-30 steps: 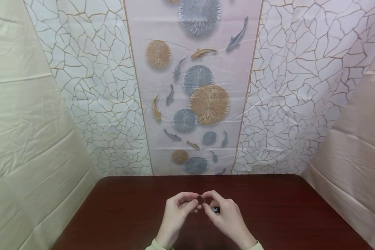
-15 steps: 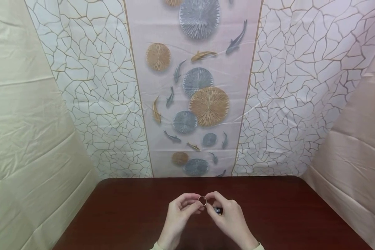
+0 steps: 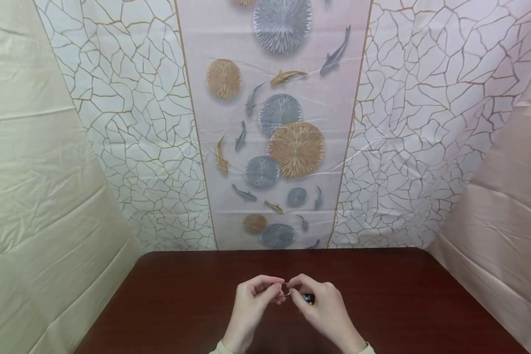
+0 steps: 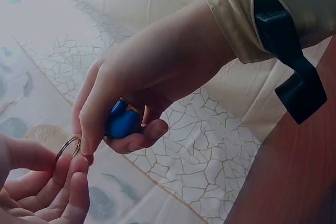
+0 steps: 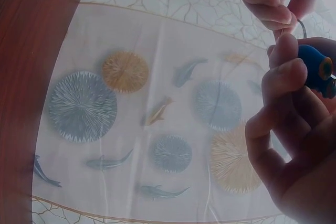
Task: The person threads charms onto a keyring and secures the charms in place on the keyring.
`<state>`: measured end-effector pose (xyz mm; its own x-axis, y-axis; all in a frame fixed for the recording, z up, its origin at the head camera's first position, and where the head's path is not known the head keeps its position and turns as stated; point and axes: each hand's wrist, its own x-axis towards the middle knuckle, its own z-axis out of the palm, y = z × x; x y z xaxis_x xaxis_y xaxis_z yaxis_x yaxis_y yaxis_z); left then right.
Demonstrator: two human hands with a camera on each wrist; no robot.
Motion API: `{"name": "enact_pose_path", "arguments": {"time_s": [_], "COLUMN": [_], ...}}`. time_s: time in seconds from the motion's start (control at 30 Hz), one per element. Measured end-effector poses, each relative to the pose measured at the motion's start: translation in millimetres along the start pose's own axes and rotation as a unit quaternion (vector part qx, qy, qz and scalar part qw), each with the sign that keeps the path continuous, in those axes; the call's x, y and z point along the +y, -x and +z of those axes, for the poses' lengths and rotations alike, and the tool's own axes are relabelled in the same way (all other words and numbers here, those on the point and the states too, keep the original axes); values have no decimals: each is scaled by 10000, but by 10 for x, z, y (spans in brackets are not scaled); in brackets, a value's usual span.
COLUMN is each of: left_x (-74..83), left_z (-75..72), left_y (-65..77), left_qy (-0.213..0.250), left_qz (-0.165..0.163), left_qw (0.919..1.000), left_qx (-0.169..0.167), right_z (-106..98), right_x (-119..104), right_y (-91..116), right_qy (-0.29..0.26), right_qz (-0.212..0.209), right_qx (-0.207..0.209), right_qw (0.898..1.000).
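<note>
Above the dark red table [image 3: 181,295], both hands meet at a thin metal key ring [image 4: 64,147]. My left hand [image 3: 248,302] pinches one side of it between thumb and fingers. At the opposite side, the thumb and index finger of my right hand [image 3: 326,307] pinch the ring too. A small glossy blue trinket [image 4: 124,122] with orange-gold trim sits within the curled fingers of the right hand. From the head view only a dark, shiny bit of it shows; the right wrist view gives its rounded blue body [image 5: 312,61] beside the thumb.
A patterned cloth [image 3: 274,147] with fish and round motifs hangs behind the table's far edge. Plain beige cloth stands at the left [image 3: 48,196] and right [image 3: 491,236]. A black wrist strap mount [image 4: 294,61] shows on the right sleeve.
Both hands stay close together, shifting a little to the right and then slightly back. The key ring sits a bit lower between the fingertips and its turn has altered slightly.
</note>
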<state>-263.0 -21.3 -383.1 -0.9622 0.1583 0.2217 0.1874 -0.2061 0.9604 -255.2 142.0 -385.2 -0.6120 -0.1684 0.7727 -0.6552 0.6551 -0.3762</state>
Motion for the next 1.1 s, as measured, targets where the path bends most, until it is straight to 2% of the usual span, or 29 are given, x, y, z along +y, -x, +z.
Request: {"name": "enact_pose_path", "arguments": {"time_s": [0.23, 0.4, 0.6, 0.7, 0.93, 1.1], "left_x": [32, 31, 27, 35, 80, 120], "left_z": [23, 21, -5, -21, -85, -151], "left_y": [22, 6, -8, -3, 3, -15], "left_qy": [68, 220, 109, 71, -118, -604], "left_qz": [-37, 102, 40, 23, -81, -17], "left_qw": [10000, 9995, 9994, 9997, 9996, 9976], "left_qx": [-51, 190, 333, 246, -230, -352], "right_z": [-17, -5, -1, -2, -6, -34], "right_x": [3, 10, 14, 15, 21, 67], "right_y": [-2, -10, -4, -3, -7, -14], "right_qy": [-146, -19, 20, -22, -193, -808], "right_qz": [120, -149, -341, -452, -556, -343], "right_qx": [-58, -76, -144, -204, -370, -739], "right_qw": [9998, 9999, 9993, 9988, 9976, 9934]}}
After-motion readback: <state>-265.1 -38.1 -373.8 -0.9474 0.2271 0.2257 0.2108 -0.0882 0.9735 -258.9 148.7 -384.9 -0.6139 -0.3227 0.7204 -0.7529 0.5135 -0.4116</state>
